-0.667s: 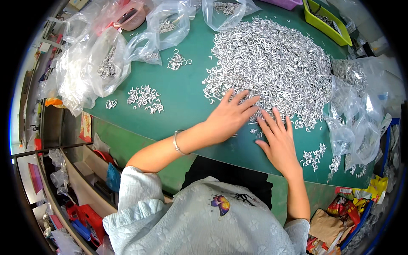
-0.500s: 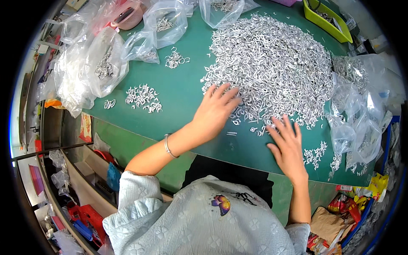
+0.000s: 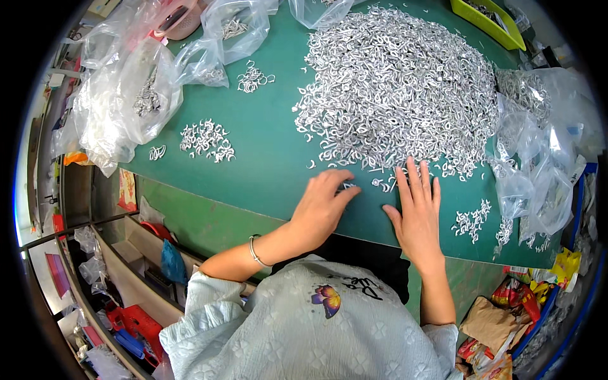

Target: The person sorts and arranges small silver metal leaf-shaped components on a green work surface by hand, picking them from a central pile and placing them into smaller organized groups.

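Note:
A broad heap of small silver metal pieces [image 3: 399, 88], many shaped like loops and hooks, covers much of the green table [image 3: 266, 164]. In front of the heap's near left side, my left hand [image 3: 320, 206] is low over the table. Its fingers are curved, the thumb apart from the forefinger, with a few small silver pieces [image 3: 347, 185] showing in the gap. My right hand [image 3: 418, 215] lies flat, fingers stretched out, their tips touching the heap's near edge. Loose silver pieces [image 3: 383, 184] lie between the two hands.
Smaller groups of curved pieces [image 3: 208, 140], rings [image 3: 253, 77] and hooks [image 3: 472, 220] lie apart from the heap. Clear plastic bags [image 3: 126, 95] line the left side, and more bags [image 3: 535, 183] the right. A yellow-green tray [image 3: 491, 28] and a pink basket [image 3: 180, 19] stand at the back.
My left hand has come off the heap toward the table's near edge, its fingers curling. My right hand has straightened its fingers at the heap's edge. The whole view has shifted slightly.

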{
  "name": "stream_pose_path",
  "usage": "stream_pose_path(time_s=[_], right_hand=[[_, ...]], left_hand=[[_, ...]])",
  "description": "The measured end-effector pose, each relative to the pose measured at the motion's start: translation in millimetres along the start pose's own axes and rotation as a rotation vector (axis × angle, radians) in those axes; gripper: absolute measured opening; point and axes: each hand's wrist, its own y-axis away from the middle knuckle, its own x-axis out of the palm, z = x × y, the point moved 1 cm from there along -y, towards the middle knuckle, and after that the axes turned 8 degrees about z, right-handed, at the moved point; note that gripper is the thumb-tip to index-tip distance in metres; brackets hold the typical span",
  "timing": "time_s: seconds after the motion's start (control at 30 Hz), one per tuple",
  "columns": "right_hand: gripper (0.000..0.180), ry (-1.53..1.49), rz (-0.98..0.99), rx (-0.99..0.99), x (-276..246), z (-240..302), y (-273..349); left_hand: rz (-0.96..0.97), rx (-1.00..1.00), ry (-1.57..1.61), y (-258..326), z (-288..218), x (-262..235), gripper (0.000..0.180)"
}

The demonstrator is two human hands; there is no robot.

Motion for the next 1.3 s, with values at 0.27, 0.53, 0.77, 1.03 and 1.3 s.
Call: stream_pose_path(time_s=[0.27,0.53,0.77,1.03,1.3], right_hand=[[0.055,-0.03,0.068,-0.108,-1.4,11.2,11.9],[0.057,-0.019,0.029,-0.128,8.7,24.9,7.6],[0.052,-0.003,0.129,-0.172,10.1,26.0,20.6],[0.042,-0.062,0.032,-0.164,13.9,25.9,21.4],[0.037,-0.127,-0.147,-0.067,10.8,25.9,10.7]], left_hand=[[-0.044,-0.102,-0.035,-0.5,-6.9,1.6,0.036],[-0.079,-0.181,-0.014,2.2,-5.1,-7.3,0.033],[-0.139,-0.153,0.026,3.4,-2.9,-9.5,0.032],[-0.119,-0.12,-0.056,8.0,5.8,-11.4,0.024],[-0.234,-0.11,0.027,3.7,1.0,-16.8,0.019]])
